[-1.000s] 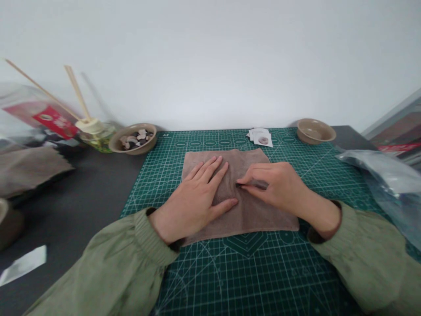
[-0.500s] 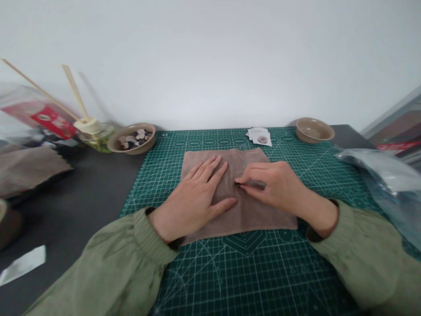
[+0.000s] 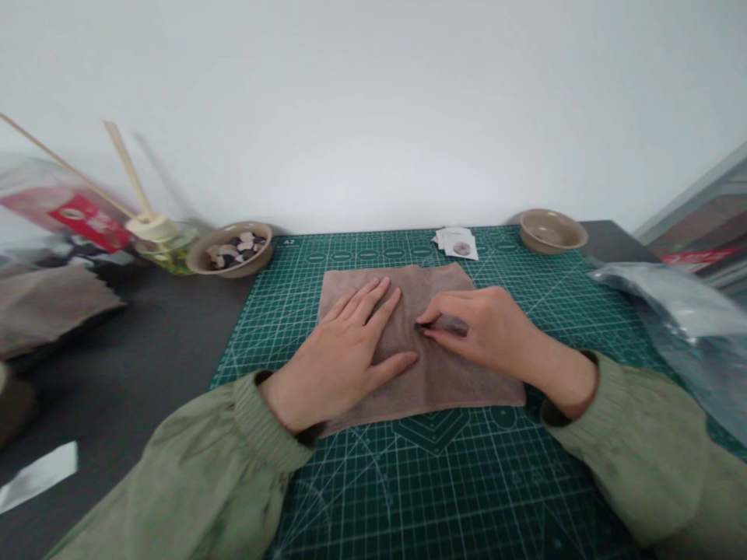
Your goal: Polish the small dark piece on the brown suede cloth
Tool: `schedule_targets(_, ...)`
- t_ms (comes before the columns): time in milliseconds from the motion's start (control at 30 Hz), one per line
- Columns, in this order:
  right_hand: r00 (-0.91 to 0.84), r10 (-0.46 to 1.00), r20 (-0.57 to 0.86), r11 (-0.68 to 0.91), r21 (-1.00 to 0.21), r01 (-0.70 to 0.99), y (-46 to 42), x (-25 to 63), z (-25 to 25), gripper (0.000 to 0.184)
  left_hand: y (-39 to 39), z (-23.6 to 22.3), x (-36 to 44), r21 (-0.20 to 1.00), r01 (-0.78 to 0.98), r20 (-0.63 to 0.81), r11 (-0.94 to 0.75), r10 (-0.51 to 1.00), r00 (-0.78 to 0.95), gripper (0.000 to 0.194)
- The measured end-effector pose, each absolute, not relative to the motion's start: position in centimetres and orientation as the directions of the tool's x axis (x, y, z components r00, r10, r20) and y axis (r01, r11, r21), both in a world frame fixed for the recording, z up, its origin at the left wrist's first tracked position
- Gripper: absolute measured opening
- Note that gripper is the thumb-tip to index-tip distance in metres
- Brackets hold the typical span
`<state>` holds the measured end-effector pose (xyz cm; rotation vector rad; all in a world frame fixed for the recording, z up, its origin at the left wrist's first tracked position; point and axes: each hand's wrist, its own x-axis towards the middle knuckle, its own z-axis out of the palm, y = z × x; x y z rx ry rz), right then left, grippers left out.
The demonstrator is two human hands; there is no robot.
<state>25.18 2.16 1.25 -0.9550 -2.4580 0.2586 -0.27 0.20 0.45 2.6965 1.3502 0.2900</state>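
A brown piece of cloth (image 3: 443,373) lies flat on the green cutting mat (image 3: 408,482). My left hand (image 3: 344,354) rests flat on the cloth's left half, fingers stretched out and pressing it down. My right hand (image 3: 487,330) sits on the cloth's middle with thumb and forefinger pinched on a small dark object at their tips, too small to name. Both arms wear olive-green sleeves.
A tan bowl of small stones (image 3: 232,249) and a reed diffuser (image 3: 157,233) stand at the back left. An empty tan bowl (image 3: 552,231) and small white packets (image 3: 457,242) sit at the mat's far edge. A clear plastic bag (image 3: 682,319) lies right; brown cloth (image 3: 47,307) left.
Both hands stay in place on the cloth; only the view has shifted slightly.
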Motion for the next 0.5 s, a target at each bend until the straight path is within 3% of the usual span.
schedule_targets(167, -0.696, 0.614, 0.372, 0.79, -0.282, 0.545, 2.0, 24.9, 1.1, 0.021, 0.2, 0.4, -0.2, 0.181, 0.787, 0.12, -0.59, 0.808, 0.577, 0.089)
schedule_targets(500, -0.671, 0.621, 0.405, 0.784, -0.322, 0.531, 2.0, 25.7, 0.8, 0.018, 0.2, 0.4, -0.2, 0.179, 0.784, 0.118, -0.595, 0.804, 0.583, 0.09)
